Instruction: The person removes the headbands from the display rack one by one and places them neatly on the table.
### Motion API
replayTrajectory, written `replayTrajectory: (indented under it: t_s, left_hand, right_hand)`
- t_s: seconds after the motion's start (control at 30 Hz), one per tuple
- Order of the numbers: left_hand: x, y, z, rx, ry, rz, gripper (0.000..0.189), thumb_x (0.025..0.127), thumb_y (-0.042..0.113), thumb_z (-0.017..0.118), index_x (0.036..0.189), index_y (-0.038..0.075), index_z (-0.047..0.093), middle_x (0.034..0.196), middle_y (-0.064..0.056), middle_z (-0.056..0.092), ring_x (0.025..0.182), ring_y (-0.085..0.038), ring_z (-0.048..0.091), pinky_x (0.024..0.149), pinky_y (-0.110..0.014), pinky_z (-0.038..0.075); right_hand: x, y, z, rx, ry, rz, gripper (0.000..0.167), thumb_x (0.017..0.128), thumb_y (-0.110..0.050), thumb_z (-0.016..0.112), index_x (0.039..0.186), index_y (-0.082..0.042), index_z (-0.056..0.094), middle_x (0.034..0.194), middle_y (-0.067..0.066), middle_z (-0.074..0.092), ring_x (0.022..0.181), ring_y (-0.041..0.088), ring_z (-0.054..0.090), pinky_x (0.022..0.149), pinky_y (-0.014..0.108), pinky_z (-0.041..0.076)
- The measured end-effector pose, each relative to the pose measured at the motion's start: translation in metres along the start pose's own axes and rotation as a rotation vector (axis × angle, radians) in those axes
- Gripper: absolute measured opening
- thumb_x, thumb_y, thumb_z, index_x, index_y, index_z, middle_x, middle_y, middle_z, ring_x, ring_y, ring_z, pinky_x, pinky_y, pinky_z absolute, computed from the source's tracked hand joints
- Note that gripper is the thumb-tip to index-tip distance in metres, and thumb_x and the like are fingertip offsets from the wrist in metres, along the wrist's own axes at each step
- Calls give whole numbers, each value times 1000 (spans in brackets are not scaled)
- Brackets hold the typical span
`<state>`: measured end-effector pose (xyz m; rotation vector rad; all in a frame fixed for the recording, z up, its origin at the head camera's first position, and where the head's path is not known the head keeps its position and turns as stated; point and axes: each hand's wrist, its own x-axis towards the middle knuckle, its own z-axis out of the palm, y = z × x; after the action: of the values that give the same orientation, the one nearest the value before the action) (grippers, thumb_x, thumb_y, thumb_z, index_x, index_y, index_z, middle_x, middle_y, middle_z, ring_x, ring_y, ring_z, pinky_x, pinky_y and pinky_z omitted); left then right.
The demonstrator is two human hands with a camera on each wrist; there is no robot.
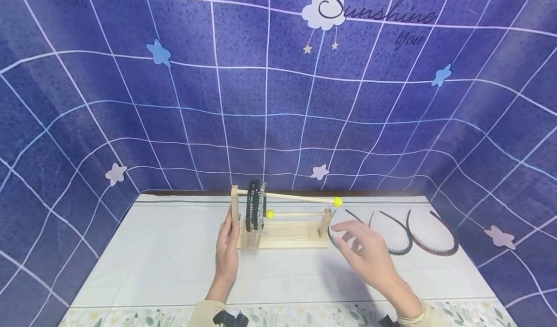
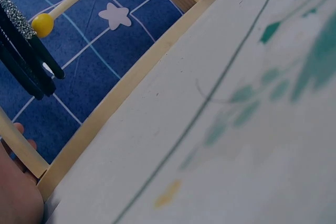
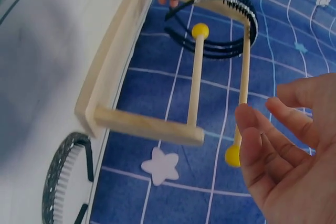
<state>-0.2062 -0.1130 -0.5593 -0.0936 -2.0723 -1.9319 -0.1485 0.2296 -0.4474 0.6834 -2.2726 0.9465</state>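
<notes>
A pale wooden stand (image 1: 287, 244) has two rods tipped with yellow balls. My left hand (image 1: 227, 252) grips its left upright (image 1: 235, 206), thumb on the near side and fingertips behind. Several dark headbands (image 1: 251, 211), one of them silver and glittery (image 1: 261, 206), hang together on the upper rod (image 1: 300, 198), close to that upright. To the right of the stand, my right hand (image 1: 370, 257) hovers with loosely bent fingers and holds nothing. In the right wrist view its fingertips (image 3: 252, 142) appear near the upper rod's yellow ball (image 3: 233, 156).
On the white table (image 1: 165, 264), a dark toothed headband (image 1: 404, 250) and a reddish-brown one (image 1: 439, 252) lie at the right. Another dark headband (image 1: 331, 237) is partly hidden behind my right hand. A blue gridded cloth (image 1: 243, 90) hangs behind the table.
</notes>
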Motion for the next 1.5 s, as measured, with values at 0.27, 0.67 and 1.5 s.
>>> replayTrajectory:
  t_s: [0.27, 0.67, 1.5]
  left_hand:
    - [0, -1, 1, -2, 7, 23, 55, 123, 33, 36, 177, 32, 28, 171, -7, 44, 159, -26, 43, 134, -42, 28]
    - [0, 1, 1, -17, 16, 11, 56, 123, 34, 36, 178, 26, 28, 169, -10, 44, 159, -31, 43, 135, -58, 23]
    - [-1, 0, 1, -1, 8, 15, 56, 123, 35, 36, 177, 30, 27, 170, -9, 43, 159, -30, 44, 134, -52, 29]
  right_hand:
    - [7, -10, 15, 79, -11, 5, 31, 90, 6, 85, 114, -14, 81, 106, -4, 81, 81, 4, 70, 60, 16, 56]
    - [22, -29, 42, 216, -16, 20, 29, 94, 3, 82, 117, -15, 81, 100, -1, 81, 77, 4, 69, 58, 24, 59]
    - [46, -53, 93, 394, 15, 282, 22, 96, -11, 89, 117, -9, 82, 92, 2, 80, 72, 9, 70, 61, 25, 60]
